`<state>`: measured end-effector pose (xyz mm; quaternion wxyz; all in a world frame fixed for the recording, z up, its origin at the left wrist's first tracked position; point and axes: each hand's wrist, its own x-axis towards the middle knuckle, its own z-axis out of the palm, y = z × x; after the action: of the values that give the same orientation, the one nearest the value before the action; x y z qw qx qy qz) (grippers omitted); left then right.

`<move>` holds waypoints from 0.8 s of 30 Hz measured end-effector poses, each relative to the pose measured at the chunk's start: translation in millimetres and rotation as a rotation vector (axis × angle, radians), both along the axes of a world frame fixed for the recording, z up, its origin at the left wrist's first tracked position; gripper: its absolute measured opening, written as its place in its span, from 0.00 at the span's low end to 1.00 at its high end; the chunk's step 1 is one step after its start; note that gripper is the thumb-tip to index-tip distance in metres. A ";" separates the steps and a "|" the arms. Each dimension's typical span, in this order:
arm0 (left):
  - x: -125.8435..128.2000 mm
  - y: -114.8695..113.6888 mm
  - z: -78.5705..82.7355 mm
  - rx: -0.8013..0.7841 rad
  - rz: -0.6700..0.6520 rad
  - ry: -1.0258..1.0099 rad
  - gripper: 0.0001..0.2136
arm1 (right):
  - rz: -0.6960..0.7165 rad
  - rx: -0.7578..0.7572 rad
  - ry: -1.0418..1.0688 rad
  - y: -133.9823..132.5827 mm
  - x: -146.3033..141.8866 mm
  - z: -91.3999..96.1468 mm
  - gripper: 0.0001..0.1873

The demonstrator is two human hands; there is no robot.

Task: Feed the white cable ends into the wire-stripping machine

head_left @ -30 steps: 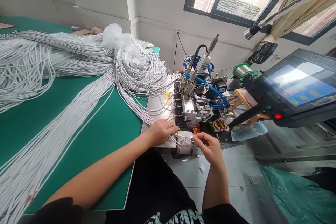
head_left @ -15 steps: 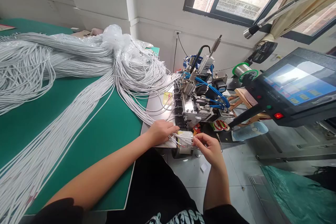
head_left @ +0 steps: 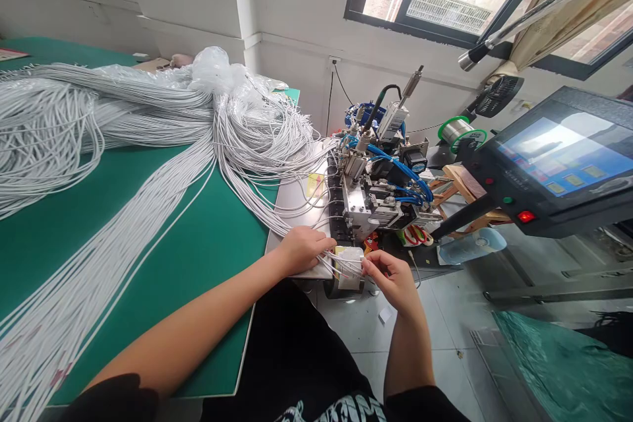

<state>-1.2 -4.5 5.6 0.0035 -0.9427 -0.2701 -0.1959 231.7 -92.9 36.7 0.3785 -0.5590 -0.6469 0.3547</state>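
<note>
My left hand lies closed over a fan of thin white cables at the edge of a metal plate. Its fingers press the cables down. My right hand pinches the free ends of those cables beside a small fixture at the front of the machine. A big heap of long white cables spreads over the green table to the left and runs toward my left hand.
The machine carries blue air hoses and a slanted metal probe. A touch-screen control box with a lit red button stands at right. A solder wire spool sits behind. Tiled floor lies below right.
My right hand has shifted slightly left toward the fixture, still pinching the cable ends. The left hand has stayed put. The view has tilted a little.
</note>
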 end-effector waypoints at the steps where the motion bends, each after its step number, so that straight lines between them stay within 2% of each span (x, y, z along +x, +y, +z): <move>1: 0.0 0.1 0.2 -0.004 0.001 0.000 0.18 | 0.000 0.000 0.001 0.3 -0.2 0.2 0.15; 24: 1.4 -0.8 3.0 -0.042 0.031 0.012 0.18 | -0.002 -0.024 0.039 0.2 -1.9 -6.8 0.17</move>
<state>0.2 -5.3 8.6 -0.0119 -0.9394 -0.2885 -0.1846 229.8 -92.7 29.8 0.3846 -0.5573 -0.6344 0.3729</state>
